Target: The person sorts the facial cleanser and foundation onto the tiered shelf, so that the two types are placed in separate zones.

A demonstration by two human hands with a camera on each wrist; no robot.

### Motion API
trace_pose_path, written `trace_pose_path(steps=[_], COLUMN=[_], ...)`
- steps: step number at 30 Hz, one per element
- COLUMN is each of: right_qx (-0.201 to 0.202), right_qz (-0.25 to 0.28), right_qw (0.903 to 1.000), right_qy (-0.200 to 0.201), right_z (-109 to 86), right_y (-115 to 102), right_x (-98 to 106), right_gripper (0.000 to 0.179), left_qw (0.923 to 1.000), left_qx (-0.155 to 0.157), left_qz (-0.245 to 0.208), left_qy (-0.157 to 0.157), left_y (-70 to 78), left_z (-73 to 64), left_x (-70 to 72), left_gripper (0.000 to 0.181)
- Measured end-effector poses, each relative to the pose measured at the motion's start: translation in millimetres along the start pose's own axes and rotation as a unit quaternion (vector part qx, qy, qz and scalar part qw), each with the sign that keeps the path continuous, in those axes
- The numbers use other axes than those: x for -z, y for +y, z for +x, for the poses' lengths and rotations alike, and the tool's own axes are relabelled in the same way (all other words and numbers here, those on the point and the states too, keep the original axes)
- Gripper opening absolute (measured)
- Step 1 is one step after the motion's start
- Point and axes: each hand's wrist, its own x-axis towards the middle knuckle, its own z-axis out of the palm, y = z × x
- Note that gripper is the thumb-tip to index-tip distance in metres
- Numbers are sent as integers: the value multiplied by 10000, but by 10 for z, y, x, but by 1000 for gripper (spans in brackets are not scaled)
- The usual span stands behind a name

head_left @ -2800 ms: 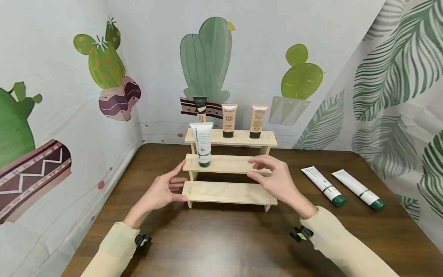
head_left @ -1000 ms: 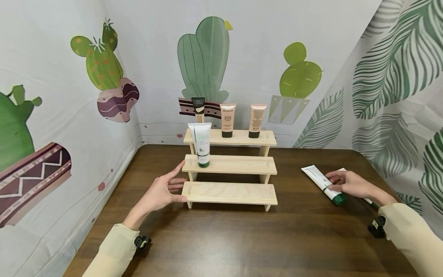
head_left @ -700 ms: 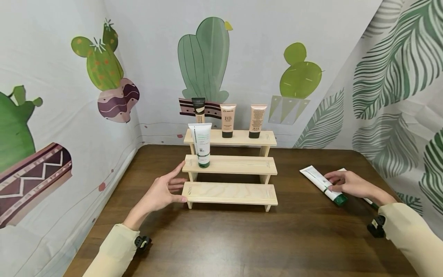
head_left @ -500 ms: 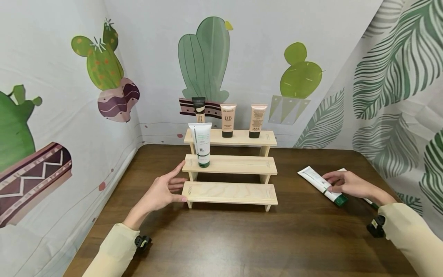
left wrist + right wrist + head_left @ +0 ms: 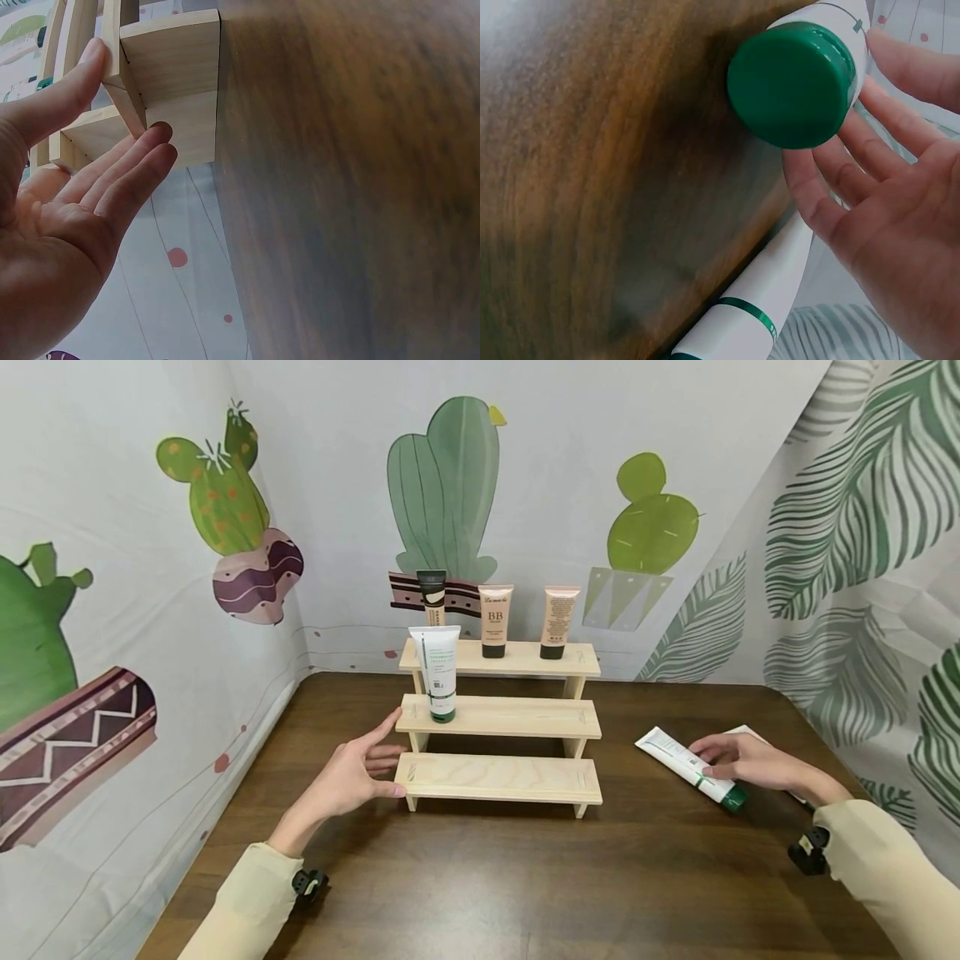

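A three-tier wooden display stand (image 5: 498, 717) stands on the brown table. My left hand (image 5: 348, 774) steadies its left end with spread, fairly straight fingers; in the left wrist view the thumb and fingertips (image 5: 161, 135) meet the wooden side. At the right, my right hand (image 5: 750, 760) pinches a white squeeze tube (image 5: 678, 760) with a green cap (image 5: 791, 86), thumb on one side and fingers on the other. The tube slants low over the table, flat end pointing at the stand. Behind that hand lies a second white tube (image 5: 739, 304), partly hidden.
On the middle tier, at the left, a white green-capped tube (image 5: 439, 672) stands cap down. The top tier bears a black-and-beige tube (image 5: 432, 597) and two beige tubes, a BB one (image 5: 495, 620) and one showing its back (image 5: 558, 622). A printed cactus cloth hangs behind.
My right hand has gone from the stand to the tubes at the right and taken hold of the nearer one, which has turned and shifted slightly left. My left hand stays at the stand.
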Motion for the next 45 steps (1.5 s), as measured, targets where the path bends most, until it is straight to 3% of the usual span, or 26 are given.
trace_pose_path(steps=[7,14,22,31,45], right_qx=[-47,-406,-537,-327,-138], right_qz=[212,778,908,635,471], right_qw=[9995,9939,9907,9961,9972], right_qy=[-240,-662,-856,-510,560], right_z=[16,40,73,36,14], right_y=[-22,-66,-71,-91,-328], right_x=[13,38,24,-11,-69], right_gripper=[45,58,63,60,62], left_qw=[10000,9997,9998,9998,9998], left_qx=[11,-78,-60,-65,-49], left_qz=[-14,-212,-213,-181,-190], left_qy=[-7,-31,-24,-21,-13], left_y=[9,-8,9,14,6], left_z=[-4,9,19,15,15], left_x=[-6,-16,-12,-14,0], left_gripper=[120,122,122,122,122])
